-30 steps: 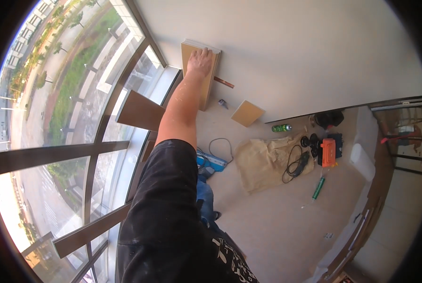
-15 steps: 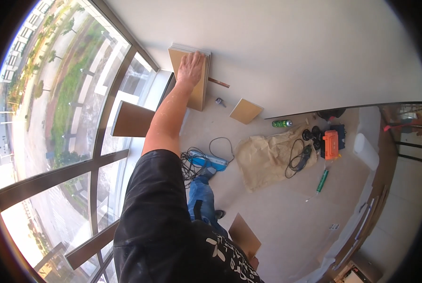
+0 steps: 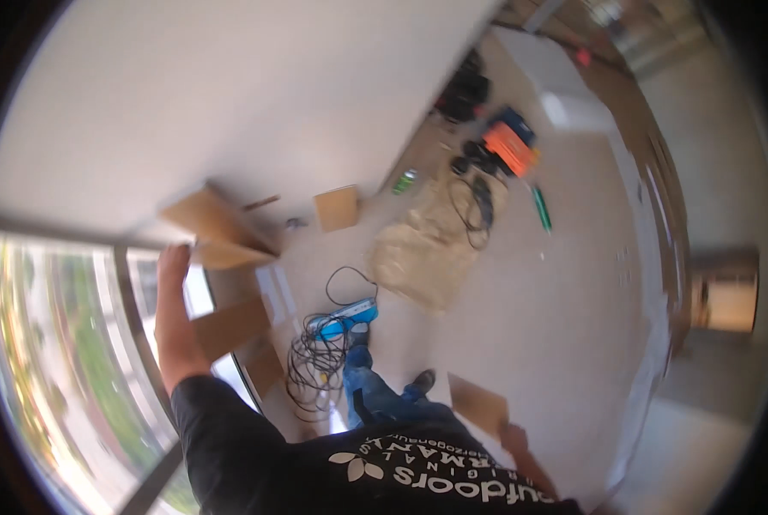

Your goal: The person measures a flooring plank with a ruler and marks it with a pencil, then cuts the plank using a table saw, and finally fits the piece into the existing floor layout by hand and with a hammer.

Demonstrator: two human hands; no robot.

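One hand is raised — the left hand (image 3: 174, 283), fingers spread flat against the wooden block (image 3: 215, 230) where wall (image 3: 229, 94) meets window frame (image 3: 135, 292), bracing rather than gripping. Next calls for steady pressure, I judge — the right hand (image 3: 514, 439) looks closed on a board (image 3: 478, 403).

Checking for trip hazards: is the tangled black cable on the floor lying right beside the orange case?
No, the tangled black cable lies by the person's feet, well apart from the orange case near the wall.
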